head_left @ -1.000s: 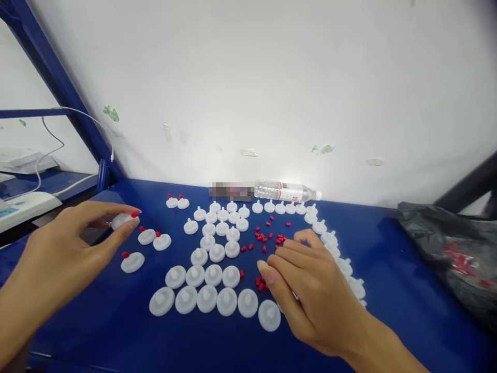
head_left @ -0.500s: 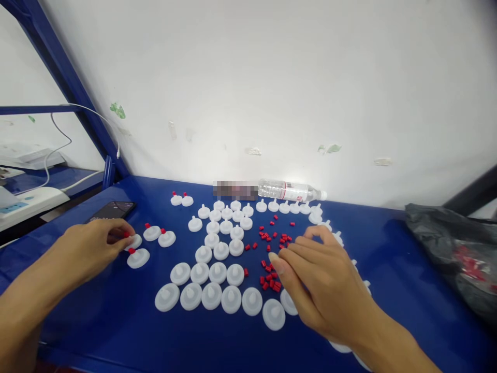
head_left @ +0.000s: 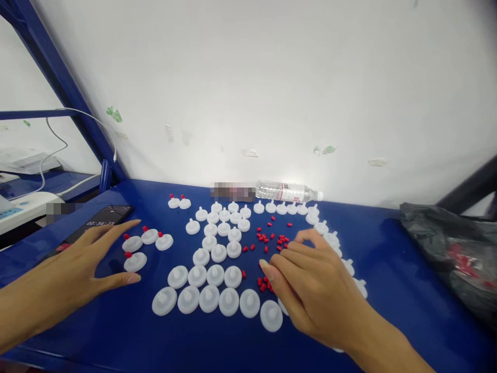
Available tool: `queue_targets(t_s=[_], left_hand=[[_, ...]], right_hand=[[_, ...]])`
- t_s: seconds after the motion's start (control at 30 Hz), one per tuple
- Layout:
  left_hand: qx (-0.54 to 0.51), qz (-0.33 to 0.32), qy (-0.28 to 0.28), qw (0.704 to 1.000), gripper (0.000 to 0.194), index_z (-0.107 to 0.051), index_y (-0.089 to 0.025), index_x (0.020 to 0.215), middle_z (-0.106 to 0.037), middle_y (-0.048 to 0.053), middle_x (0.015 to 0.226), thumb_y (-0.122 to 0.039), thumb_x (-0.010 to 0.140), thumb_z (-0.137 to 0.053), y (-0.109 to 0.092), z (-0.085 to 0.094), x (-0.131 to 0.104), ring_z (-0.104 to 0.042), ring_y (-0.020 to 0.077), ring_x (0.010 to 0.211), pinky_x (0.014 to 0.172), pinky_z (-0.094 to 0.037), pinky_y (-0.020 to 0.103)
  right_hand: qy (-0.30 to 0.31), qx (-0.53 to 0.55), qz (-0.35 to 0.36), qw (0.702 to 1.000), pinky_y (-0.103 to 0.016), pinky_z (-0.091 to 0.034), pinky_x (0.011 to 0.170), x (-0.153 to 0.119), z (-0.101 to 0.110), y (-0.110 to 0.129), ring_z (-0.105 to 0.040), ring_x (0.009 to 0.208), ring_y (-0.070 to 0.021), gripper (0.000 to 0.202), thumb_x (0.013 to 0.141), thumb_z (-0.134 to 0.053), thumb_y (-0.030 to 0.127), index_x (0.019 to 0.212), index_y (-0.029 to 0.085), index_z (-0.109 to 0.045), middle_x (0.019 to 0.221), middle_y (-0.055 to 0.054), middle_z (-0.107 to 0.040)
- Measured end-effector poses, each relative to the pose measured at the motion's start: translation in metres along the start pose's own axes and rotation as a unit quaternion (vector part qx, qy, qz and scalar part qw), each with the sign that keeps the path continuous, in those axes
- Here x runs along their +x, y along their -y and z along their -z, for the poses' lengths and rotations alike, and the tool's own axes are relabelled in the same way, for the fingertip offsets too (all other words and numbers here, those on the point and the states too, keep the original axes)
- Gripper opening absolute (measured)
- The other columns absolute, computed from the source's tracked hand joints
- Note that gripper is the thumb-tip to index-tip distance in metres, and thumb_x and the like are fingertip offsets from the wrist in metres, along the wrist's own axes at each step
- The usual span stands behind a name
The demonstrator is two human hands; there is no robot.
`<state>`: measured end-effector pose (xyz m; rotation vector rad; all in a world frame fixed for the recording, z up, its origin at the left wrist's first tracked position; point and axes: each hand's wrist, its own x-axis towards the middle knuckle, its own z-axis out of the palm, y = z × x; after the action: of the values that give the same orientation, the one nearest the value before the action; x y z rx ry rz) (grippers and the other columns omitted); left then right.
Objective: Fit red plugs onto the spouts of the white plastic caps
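My left hand (head_left: pixel 83 264) is spread, thumb and fingers wide apart, beside a white disc with a red cap (head_left: pixel 135 262) on its stem. Nothing is held in it. Several more such capped discs lie just beyond its fingertips. Over the middle right, my right hand (head_left: pixel 320 282) is curled, thumb close against the bent fingers; whatever may be between them is hidden. Small red caps (head_left: pixel 266 239) lie scattered under and beyond this hand. Round white discs (head_left: pixel 229 302) with bare upright stems stand in rows around the caps, some covered by my right hand.
A clear plastic bottle (head_left: pixel 287 191) lies along the wall beside a blurred patch. On the left, a phone (head_left: pixel 111 215) shows a running timer, near a white power strip (head_left: pixel 23 210). A dark plastic bag (head_left: pixel 438 243) with red pieces sits on the blue table (head_left: pixel 128 321) at right.
My left hand has let go of a red-capped disc, opened and drawn back to the left. The right hand stays curled over the caps. The view has shifted slightly.
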<state>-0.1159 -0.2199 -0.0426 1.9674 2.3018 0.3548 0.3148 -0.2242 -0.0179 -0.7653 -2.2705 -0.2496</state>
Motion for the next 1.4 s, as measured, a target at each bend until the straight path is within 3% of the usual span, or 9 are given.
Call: queue_targets(t_s=[0.13,0.3,0.4,0.67,0.93,1.1,1.17,1.3,1.4], left_hand=[[-0.043,0.028,0.070,0.996,0.104,-0.043,-0.046,0.162,-0.049,0.009,0.153,-0.086,0.069,-0.068,-0.011,0.003,0.009,-0.073,0.0359,0.110,0.099,-0.060,0.051],[-0.056,-0.004,0.063,0.996,0.096,-0.056,-0.038,0.156,-0.062,0.008,0.117,-0.085,0.072,-0.064,-0.035,-0.005,0.020,-0.071,0.0284,0.080,0.088,-0.061,0.048],[-0.057,-0.029,0.035,0.997,0.080,-0.068,-0.037,0.143,-0.064,0.009,0.111,-0.082,0.077,-0.060,-0.038,-0.015,0.027,-0.066,0.0256,0.069,0.080,-0.060,0.048],[0.008,-0.076,-0.015,0.997,0.070,-0.073,-0.029,0.135,-0.065,0.013,0.104,-0.074,0.088,-0.047,-0.034,-0.032,0.055,-0.068,0.0340,0.085,0.088,-0.056,0.048],[0.065,-0.073,-0.024,0.995,0.063,-0.072,-0.023,0.133,-0.064,0.016,0.100,-0.061,0.091,-0.045,-0.053,-0.031,0.103,-0.072,0.0389,0.092,0.087,-0.056,0.048],[0.105,-0.039,-0.071,0.991,0.079,-0.064,-0.013,0.143,-0.061,0.030,0.122,-0.068,0.093,-0.036,-0.080,-0.009,0.089,-0.073,0.0515,0.088,0.079,-0.053,0.063],[0.104,-0.051,-0.088,0.989,0.077,-0.063,-0.014,0.144,-0.059,0.033,0.133,-0.065,0.096,-0.031,-0.097,0.002,0.085,-0.072,0.0509,0.092,0.081,-0.052,0.063],[0.060,-0.138,-0.043,0.988,0.052,-0.078,-0.027,0.112,-0.079,0.011,0.103,-0.063,0.095,-0.044,-0.140,0.016,0.097,-0.075,0.0316,0.087,0.078,-0.053,0.038],[0.041,-0.161,-0.066,0.984,0.046,-0.078,-0.025,0.094,-0.079,0.008,0.085,-0.058,0.096,-0.045,-0.166,0.017,0.111,-0.072,0.0298,0.078,0.066,-0.043,0.034]], right_hand=[[-0.008,-0.003,0.009,1.000,-0.035,-0.031,0.074,0.001,0.000,0.002,-0.034,0.056,-0.0110,0.047,0.110,-0.046,0.015,0.064,0.018,-0.053,0.057,0.006,-0.046],[-0.019,-0.015,0.013,1.000,-0.035,-0.033,0.076,0.001,-0.001,0.003,-0.035,0.055,-0.0113,0.050,0.111,-0.046,0.016,0.062,0.018,-0.054,0.055,0.005,-0.048],[-0.015,-0.020,0.015,1.000,-0.035,-0.033,0.076,0.002,0.000,0.000,-0.034,0.054,-0.0117,0.051,0.112,-0.044,0.017,0.062,0.018,-0.055,0.054,0.005,-0.048],[-0.011,-0.022,0.010,1.000,-0.035,-0.032,0.075,0.002,0.004,-0.008,-0.035,0.054,-0.0111,0.051,0.113,-0.043,0.018,0.063,0.018,-0.055,0.055,0.005,-0.049],[0.011,-0.076,0.028,0.997,-0.035,-0.034,0.079,0.010,0.009,-0.028,-0.039,0.051,-0.0121,0.054,0.113,-0.041,0.021,0.062,0.019,-0.057,0.054,0.004,-0.053],[0.050,-0.114,-0.036,0.992,-0.035,-0.037,0.084,0.014,0.012,-0.066,-0.046,0.051,-0.0136,0.050,0.113,-0.042,0.025,0.067,0.019,-0.060,0.057,0.002,-0.062],[0.055,-0.110,-0.086,0.989,-0.035,-0.038,0.084,0.010,0.012,-0.079,-0.049,0.053,-0.0146,0.048,0.113,-0.041,0.026,0.071,0.020,-0.061,0.061,0.001,-0.066],[0.083,-0.124,-0.143,0.978,-0.037,-0.040,0.086,-0.002,0.009,-0.095,-0.057,0.058,-0.0178,0.041,0.113,-0.041,0.028,0.083,0.020,-0.067,0.069,-0.002,-0.072],[0.098,-0.145,-0.171,0.970,-0.038,-0.043,0.089,-0.011,0.008,-0.103,-0.064,0.067,-0.0229,0.030,0.113,-0.042,0.027,0.108,0.018,-0.071,0.071,-0.003,-0.073]])
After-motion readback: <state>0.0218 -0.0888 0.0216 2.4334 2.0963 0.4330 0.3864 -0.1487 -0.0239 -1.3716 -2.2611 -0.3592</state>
